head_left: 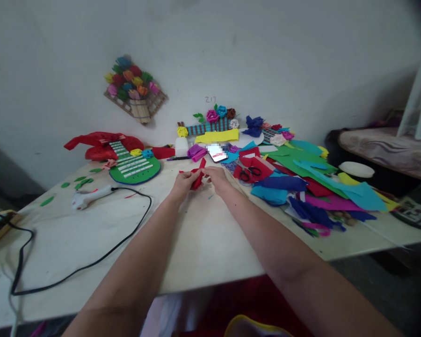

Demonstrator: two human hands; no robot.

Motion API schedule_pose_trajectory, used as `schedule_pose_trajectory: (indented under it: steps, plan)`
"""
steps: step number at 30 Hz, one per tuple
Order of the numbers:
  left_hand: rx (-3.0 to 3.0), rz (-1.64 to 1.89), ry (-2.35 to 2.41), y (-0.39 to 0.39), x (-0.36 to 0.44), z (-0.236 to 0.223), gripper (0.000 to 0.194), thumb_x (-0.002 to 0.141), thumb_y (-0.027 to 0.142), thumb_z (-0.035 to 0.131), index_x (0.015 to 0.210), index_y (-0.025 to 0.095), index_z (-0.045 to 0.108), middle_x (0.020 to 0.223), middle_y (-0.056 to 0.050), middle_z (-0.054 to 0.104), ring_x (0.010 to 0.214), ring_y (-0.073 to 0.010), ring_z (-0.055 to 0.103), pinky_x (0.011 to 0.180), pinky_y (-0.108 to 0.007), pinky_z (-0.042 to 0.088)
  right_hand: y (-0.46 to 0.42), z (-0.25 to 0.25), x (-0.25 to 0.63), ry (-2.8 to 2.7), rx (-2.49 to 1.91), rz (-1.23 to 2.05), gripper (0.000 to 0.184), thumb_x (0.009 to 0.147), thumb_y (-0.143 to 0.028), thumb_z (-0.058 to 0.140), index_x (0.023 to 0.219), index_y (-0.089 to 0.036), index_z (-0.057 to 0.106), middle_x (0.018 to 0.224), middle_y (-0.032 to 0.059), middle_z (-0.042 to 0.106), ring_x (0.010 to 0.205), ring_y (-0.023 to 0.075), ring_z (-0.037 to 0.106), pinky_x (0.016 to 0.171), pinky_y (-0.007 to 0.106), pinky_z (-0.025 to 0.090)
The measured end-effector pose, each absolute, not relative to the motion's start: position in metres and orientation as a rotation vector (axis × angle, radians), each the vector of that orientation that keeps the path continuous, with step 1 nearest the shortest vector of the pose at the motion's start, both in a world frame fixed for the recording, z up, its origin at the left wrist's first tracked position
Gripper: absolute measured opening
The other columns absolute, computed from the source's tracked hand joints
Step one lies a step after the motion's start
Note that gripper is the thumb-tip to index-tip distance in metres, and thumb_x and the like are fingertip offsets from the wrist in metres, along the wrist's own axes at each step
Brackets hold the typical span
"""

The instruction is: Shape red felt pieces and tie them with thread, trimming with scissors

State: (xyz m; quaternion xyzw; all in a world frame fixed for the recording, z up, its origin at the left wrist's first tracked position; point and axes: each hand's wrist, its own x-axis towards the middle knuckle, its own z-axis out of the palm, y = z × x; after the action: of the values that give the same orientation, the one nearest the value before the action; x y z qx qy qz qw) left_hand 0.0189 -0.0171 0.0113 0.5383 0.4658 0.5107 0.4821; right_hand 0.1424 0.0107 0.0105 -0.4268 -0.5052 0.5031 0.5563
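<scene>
Red paper (198, 182) is above the table (214, 248), between our left hand (184, 181), whose fingers pinch it, and our right hand (218, 178), whose fingertips are at its edge; whether those pinch, we cannot tell. 1 pair of scissors (250, 171) lies rightward.

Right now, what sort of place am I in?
Probably a craft workspace: scissors lie among coloured sheets, what looks like a glue gun rests on the table, and a flower decoration hangs on the wall.
</scene>
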Motion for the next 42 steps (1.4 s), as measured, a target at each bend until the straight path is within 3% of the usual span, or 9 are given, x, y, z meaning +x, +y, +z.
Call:
schedule_pose_trajectory:
  steps: [13,19,29,34,42]
  plan:
    - [1.491,1.224,1.074,-0.013,0.015,0.007,0.035,0.065,0.046,0.066,0.063,0.014,0.050,0.048,0.001,0.056,0.037,-0.0068,0.047,0.039,-0.019,0.036,0.011,0.009,0.144,-1.199,-0.958,1.358,0.026,0.057,-0.039,0.066,0.065,-0.014,0.061,0.059,0.0001,0.055,0.055,0.0092,0.047,0.044,0.020,0.030]
    - [1.533,1.214,1.213,-0.016,0.024,0.009,0.033,0.067,0.042,0.065,0.062,0.015,0.046,0.042,0.003,0.053,0.035,-0.0082,0.048,0.039,-0.019,0.037,0.009,0.011,0.144,-1.095,-1.033,1.331,0.019,0.056,-0.030,0.069,0.058,-0.015,0.057,0.051,-0.0032,0.053,0.046,0.0069,0.040,0.046,0.022,0.028]
    - [1.596,1.205,1.157,-0.012,0.025,0.005,0.032,0.069,0.043,0.062,0.064,0.015,0.047,0.044,0.003,0.053,0.034,-0.0063,0.043,0.037,-0.019,0.032,0.008,0.013,0.142,-0.973,-1.012,1.326,0.018,0.059,-0.026,0.068,0.056,-0.015,0.054,0.053,-0.0030,0.053,0.052,0.0088,0.047,0.048,0.022,0.032]
    - [1.773,1.145,1.235,-0.012,0.024,0.007,0.026,0.072,0.039,0.058,0.065,0.016,0.048,0.044,0.003,0.052,0.035,-0.0071,0.043,0.039,-0.019,0.032,0.013,0.009,0.140,-0.933,-1.055,1.354,0.021,0.061,-0.024,0.068,0.054,-0.016,0.050,0.048,-0.0045,0.049,0.045,0.0073,0.043,0.045,0.022,0.032]
    - [1.919,1.177,1.365,-0.009,0.020,0.003,0.023,0.074,0.037,0.054,0.067,0.015,0.054,0.046,0.002,0.053,0.037,-0.0078,0.045,0.042,-0.020,0.034,0.010,0.010,0.139,-0.853,-1.009,1.432,0.016,0.061,-0.021,0.068,0.057,-0.015,0.054,0.058,-0.0012,0.056,0.054,0.0090,0.050,0.048,0.022,0.036]
